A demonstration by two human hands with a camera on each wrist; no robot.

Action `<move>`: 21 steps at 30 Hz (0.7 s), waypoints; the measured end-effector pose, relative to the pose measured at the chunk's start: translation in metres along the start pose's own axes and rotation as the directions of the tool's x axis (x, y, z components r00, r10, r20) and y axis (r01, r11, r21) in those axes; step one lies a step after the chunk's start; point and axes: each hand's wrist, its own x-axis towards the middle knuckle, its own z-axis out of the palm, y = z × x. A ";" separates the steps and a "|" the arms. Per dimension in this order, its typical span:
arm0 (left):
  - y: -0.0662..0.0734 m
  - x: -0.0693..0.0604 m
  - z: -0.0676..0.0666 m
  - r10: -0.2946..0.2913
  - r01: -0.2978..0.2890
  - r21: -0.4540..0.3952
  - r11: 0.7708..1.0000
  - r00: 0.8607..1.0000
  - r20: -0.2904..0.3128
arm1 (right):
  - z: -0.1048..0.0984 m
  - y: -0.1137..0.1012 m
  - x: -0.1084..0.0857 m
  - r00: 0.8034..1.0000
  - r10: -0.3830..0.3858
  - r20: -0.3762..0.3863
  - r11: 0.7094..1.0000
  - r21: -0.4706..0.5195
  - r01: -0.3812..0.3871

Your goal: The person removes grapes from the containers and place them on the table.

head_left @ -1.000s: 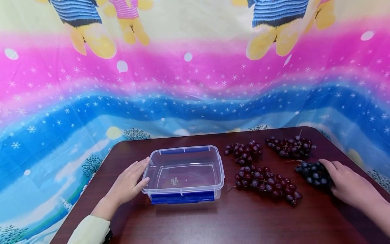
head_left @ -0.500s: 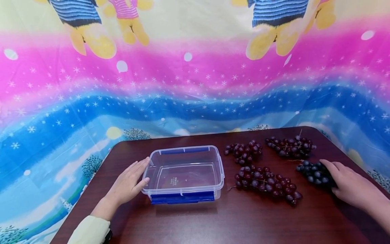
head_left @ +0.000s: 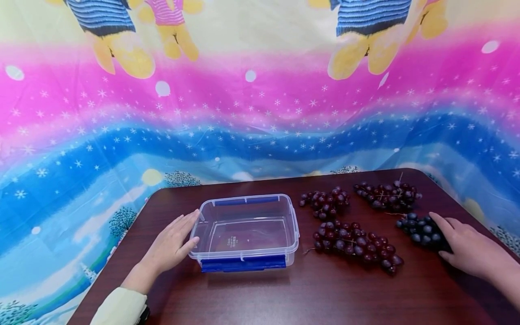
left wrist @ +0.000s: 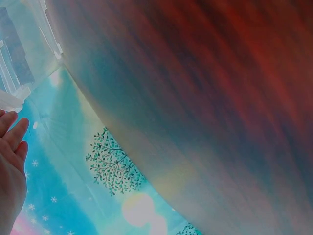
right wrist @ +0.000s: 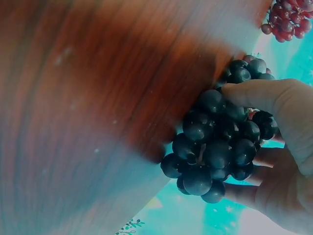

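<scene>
On the right of the table, my right hand (head_left: 471,246) holds a bunch of black grapes (head_left: 422,231). In the right wrist view the thumb lies across the black grapes (right wrist: 217,152) while the other fingers reach round behind, partly hidden. My left hand (head_left: 172,239) touches the left side of a clear plastic container (head_left: 243,253), its fingers mostly straight. The container is lidless and has blue clips. Only part of the left hand (left wrist: 11,161) shows in the left wrist view, fingertips by the container's edge.
A long bunch of red grapes (head_left: 357,246) lies between the container and the black grapes. Behind it are two more red bunches, a small one (head_left: 325,202) and a wider one (head_left: 387,196). The brown table (head_left: 260,298) meets a patterned cloth (head_left: 260,99) at the back.
My right hand has shifted slightly to the right, and the black grapes have moved a little with it. The left hand and the container stay where they were.
</scene>
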 end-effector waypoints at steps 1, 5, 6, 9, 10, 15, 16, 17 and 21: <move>0.000 0.000 0.000 0.000 0.000 0.000 1.000 1.000 0.000 | 0.000 0.000 0.000 1.000 0.005 0.003 1.000 -0.003 -0.005; 0.000 -0.001 0.000 -0.001 0.001 0.003 1.000 1.000 0.003 | -0.001 0.000 0.002 1.000 0.013 0.012 1.000 -0.005 -0.013; 0.000 -0.001 0.000 -0.002 0.002 0.003 1.000 1.000 0.003 | -0.001 0.000 0.002 1.000 0.016 0.014 1.000 -0.004 -0.015; 0.000 -0.001 0.000 -0.005 0.005 0.002 1.000 1.000 0.004 | -0.001 -0.001 0.003 1.000 0.021 0.021 1.000 -0.003 -0.021; 0.000 -0.001 0.000 -0.005 0.005 0.001 1.000 1.000 0.004 | -0.001 0.000 0.003 0.999 0.024 0.023 1.000 -0.003 -0.024; 0.000 0.000 0.000 -0.009 0.009 -0.001 1.000 1.000 0.005 | -0.002 0.000 0.005 0.999 0.040 0.034 0.999 0.000 -0.040; 0.000 0.000 0.000 -0.010 0.010 0.000 1.000 1.000 0.006 | -0.002 0.001 0.005 0.998 0.044 0.037 0.999 0.001 -0.044; 0.000 0.000 0.000 -0.011 0.011 0.000 1.000 1.000 0.006 | -0.002 0.001 0.005 0.998 0.046 0.038 0.999 0.001 -0.046; 0.000 0.000 0.000 -0.013 0.013 0.001 1.000 1.000 0.006 | -0.002 0.002 0.005 0.998 0.054 0.042 0.999 0.006 -0.054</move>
